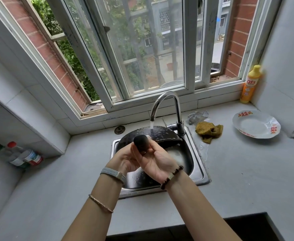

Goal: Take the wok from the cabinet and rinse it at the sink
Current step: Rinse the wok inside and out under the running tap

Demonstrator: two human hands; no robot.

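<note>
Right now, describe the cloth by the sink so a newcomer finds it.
Find the steel sink under the window. Right of its chrome faucet lies a crumpled mustard-yellow knitted cloth. The silvery mesh scrubber behind it glints; the cloth is matte.

The sink [200, 173] is sitting in the counter [238, 185] before the window [142, 49]. The wok [160, 134] is leaning inside the sink, under the faucet [176, 105] rising at the sink's back right corner. The left hand [125, 159] and right hand [155, 162] are gripping its handle [141, 142] side by side. A cloth [209, 131] is lying right of the faucet, a plate [256, 126] farther right, a bottle [250, 84] standing behind the plate.
</note>
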